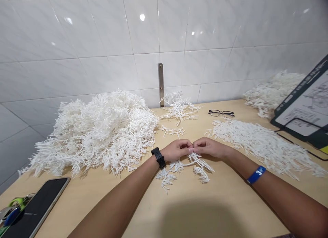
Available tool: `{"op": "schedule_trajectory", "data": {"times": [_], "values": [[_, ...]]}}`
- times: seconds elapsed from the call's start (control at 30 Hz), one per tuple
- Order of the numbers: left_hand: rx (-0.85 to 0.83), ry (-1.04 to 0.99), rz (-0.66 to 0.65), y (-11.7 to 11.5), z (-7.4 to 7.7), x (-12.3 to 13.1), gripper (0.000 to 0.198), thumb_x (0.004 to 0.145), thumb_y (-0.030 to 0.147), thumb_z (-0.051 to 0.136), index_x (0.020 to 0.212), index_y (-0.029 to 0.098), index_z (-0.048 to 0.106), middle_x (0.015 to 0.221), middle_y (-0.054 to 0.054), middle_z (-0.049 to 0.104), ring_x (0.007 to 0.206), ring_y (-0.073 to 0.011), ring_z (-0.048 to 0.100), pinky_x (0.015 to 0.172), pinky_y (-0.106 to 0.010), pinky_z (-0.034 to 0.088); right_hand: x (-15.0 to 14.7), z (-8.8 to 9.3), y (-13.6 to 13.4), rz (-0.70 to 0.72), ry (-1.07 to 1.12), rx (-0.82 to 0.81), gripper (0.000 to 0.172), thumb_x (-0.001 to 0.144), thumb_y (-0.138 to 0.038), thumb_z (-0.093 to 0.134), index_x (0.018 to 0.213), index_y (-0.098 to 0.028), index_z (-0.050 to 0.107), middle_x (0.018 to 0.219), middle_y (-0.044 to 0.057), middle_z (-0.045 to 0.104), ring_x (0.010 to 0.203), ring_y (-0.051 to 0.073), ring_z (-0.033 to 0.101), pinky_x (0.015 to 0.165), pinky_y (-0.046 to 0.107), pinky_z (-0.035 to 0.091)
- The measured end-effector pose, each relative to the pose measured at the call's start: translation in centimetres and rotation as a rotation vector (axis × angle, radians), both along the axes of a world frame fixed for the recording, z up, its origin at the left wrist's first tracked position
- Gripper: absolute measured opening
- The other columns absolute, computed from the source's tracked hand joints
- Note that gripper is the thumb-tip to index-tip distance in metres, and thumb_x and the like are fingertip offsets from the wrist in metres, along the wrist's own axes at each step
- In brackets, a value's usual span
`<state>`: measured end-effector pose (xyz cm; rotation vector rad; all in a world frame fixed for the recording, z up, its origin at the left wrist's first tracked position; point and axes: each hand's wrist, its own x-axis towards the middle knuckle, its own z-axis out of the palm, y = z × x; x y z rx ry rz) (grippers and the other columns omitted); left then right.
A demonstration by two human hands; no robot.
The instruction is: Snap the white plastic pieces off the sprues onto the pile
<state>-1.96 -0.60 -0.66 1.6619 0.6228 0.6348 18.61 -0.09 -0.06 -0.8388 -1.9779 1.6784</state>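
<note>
My left hand (177, 149), with a black watch on its wrist, and my right hand (210, 147), with a blue wristband farther up the arm, meet fingertip to fingertip over the table. Both are closed in a pinch on a white branched plastic sprig (196, 160), whose thin twigs hang down below the fingers. Other white twigs (166, 179) lie under my left wrist; whether they join the pinched sprig I cannot tell. Just beyond my hands rests a small loose white sprig (172, 131). The exact spot gripped is hidden by the fingertips.
A large heap of white sprigs (102, 128) stands left, a smaller clump (179, 108) behind. Flat white pieces (258, 142) spread right, near eyeglasses (221, 113), a dark-framed board (307, 104) and another pile (274, 91). A phone (43, 203) and keys (15, 210) lie front left.
</note>
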Motion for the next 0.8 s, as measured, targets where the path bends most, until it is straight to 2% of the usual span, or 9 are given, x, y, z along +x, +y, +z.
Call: {"op": "schedule_trajectory", "data": {"times": [0.2, 0.33, 0.43, 0.57, 0.63, 0.73, 0.8], "values": [[-0.036, -0.029, -0.095, 0.2, 0.4, -0.8, 0.041, 0.075, 0.053, 0.067, 0.078, 0.014, 0.054, 0.074, 0.001, 0.049, 0.068, -0.0097, 0.04, 0.065, -0.024, 0.032, -0.1, -0.1, -0.3, 0.048, 0.033, -0.064, 0.038, 0.081, -0.047, 0.067, 0.066, -0.013, 0.058, 0.063, 0.0, 0.051, 0.06, 0.011, 0.044, 0.061, 0.026, 0.035], [-0.103, -0.11, -0.046, 0.2, 0.5, -1.1, 0.043, 0.073, 0.054, 0.069, 0.078, 0.014, 0.053, 0.073, 0.001, 0.047, 0.062, -0.0076, 0.038, 0.059, -0.022, 0.03, -0.1, -0.3, -0.4, -0.013, 0.159, -0.082, 0.036, 0.081, -0.046, 0.067, 0.067, -0.014, 0.057, 0.065, 0.001, 0.051, 0.063, 0.013, 0.047, 0.064, 0.028, 0.037], [-0.195, -0.176, 0.041, 0.2, 0.4, -1.0, 0.043, 0.071, 0.051, 0.072, 0.079, 0.014, 0.053, 0.072, 0.002, 0.046, 0.06, -0.0065, 0.041, 0.058, -0.021, 0.033, -0.1, -0.2, -0.1, -0.236, 0.162, 0.051, 0.038, 0.083, -0.046, 0.061, 0.061, -0.017, 0.051, 0.061, -0.001, 0.046, 0.059, 0.012, 0.042, 0.06, 0.028, 0.035], [-0.258, -0.166, 0.084, 0.1, 0.4, -0.6, 0.042, 0.066, 0.048, 0.077, 0.078, 0.013, 0.056, 0.073, 0.0, 0.049, 0.064, -0.0066, 0.046, 0.062, -0.021, 0.039, 1.2, 0.3, 1.0, -0.881, -0.173, 0.409, 0.046, 0.082, -0.04, 0.059, 0.053, -0.021, 0.029, 0.052, -0.005, 0.027, 0.052, 0.01, 0.028, 0.051, 0.027, 0.022], [-0.274, -0.161, 0.114, 0.0, 0.4, -0.4, 0.042, 0.065, 0.048, 0.078, 0.077, 0.013, 0.057, 0.074, 0.0, 0.05, 0.064, -0.0064, 0.047, 0.062, -0.021, 0.04, 2.5, 0.6, 1.7, -1.091, -0.331, 0.513, 0.047, 0.081, -0.038, 0.059, 0.054, -0.021, 0.024, 0.051, -0.005, 0.022, 0.051, 0.01, 0.025, 0.05, 0.027, 0.019], [-0.29, -0.165, 0.144, 0.0, 0.3, -0.4, 0.043, 0.063, 0.047, 0.079, 0.077, 0.012, 0.058, 0.072, 0.001, 0.05, 0.063, -0.0061, 0.047, 0.062, -0.021, 0.04, 3.5, 0.8, 2.1, -1.176, -0.382, 0.55, 0.047, 0.08, -0.039, 0.059, 0.056, -0.021, 0.022, 0.051, -0.006, 0.022, 0.051, 0.01, 0.024, 0.05, 0.027, 0.019], [-0.295, -0.166, 0.155, 0.0, 0.3, -0.4, 0.042, 0.064, 0.047, 0.078, 0.077, 0.012, 0.058, 0.071, 0.001, 0.05, 0.062, -0.0062, 0.048, 0.062, -0.022, 0.041, 3.0, 0.8, 1.8, -1.111, -0.323, 0.537, 0.047, 0.083, -0.041, 0.057, 0.057, -0.021, 0.024, 0.053, -0.005, 0.023, 0.053, 0.01, 0.025, 0.051, 0.027, 0.021]]}}
